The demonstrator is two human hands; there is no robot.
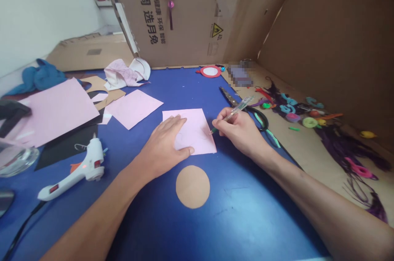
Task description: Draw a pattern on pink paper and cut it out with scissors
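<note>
A pink sheet of paper (197, 127) lies on the blue table in front of me, with faint pencil-like lines on it. My left hand (164, 142) rests flat on its left part, fingers spread and thumb out along the lower edge. In my right hand (235, 127) a clear pen (241, 107) is gripped between thumb and fingers. Its tip is at the sheet's right edge; whether it touches the paper I cannot tell. A round brown cardboard disc (193, 187) lies just below the sheet. Behind my right hand are black-handled scissors (229, 97), partly hidden by it.
At the left lie a white glue gun (72, 175) with a cord, larger pink sheets (58, 113), black paper (66, 150) and a glass dish (20, 158). Purple tassels (347, 146) and small coloured pieces lie right. Cardboard walls (197, 39) stand behind; a red-rimmed oval (211, 71) lies before them.
</note>
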